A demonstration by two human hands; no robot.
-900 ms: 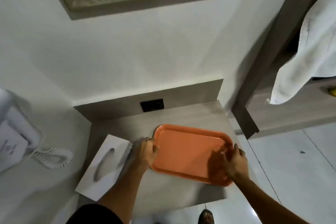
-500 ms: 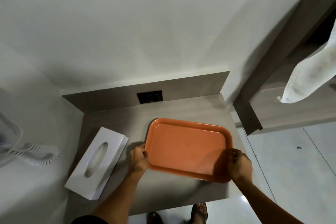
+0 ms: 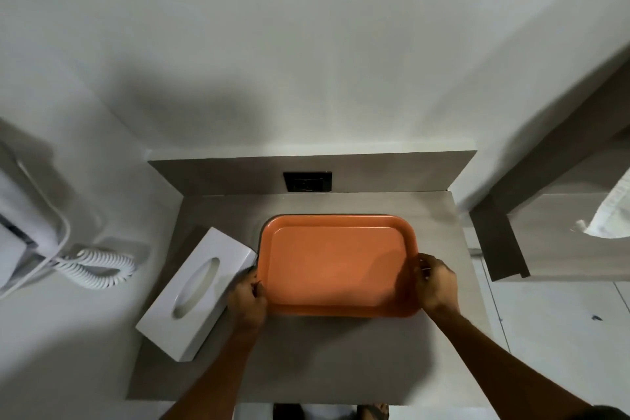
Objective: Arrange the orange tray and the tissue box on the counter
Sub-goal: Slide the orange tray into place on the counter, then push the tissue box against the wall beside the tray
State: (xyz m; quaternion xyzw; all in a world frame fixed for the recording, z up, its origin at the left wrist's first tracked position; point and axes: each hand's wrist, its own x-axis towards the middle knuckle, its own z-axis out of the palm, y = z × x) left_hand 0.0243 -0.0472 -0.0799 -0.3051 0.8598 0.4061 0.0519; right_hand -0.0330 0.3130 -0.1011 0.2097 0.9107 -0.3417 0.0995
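— What do we have on the counter (image 3: 341, 358)?
— We see an orange tray (image 3: 335, 264), rectangular with rounded corners and a raised rim, lying flat and square to the back edge.
— And the tissue box (image 3: 197, 293)?
— White, oblong, with an oval slot on top. It lies just left of the tray, turned at an angle, near the counter's left edge.

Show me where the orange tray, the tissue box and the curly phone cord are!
orange tray (image 3: 335, 266): head view, on its flat bare floor.
tissue box (image 3: 191, 314): head view, on its white top beside the oval slot.
curly phone cord (image 3: 102, 269): head view, on the white coils.
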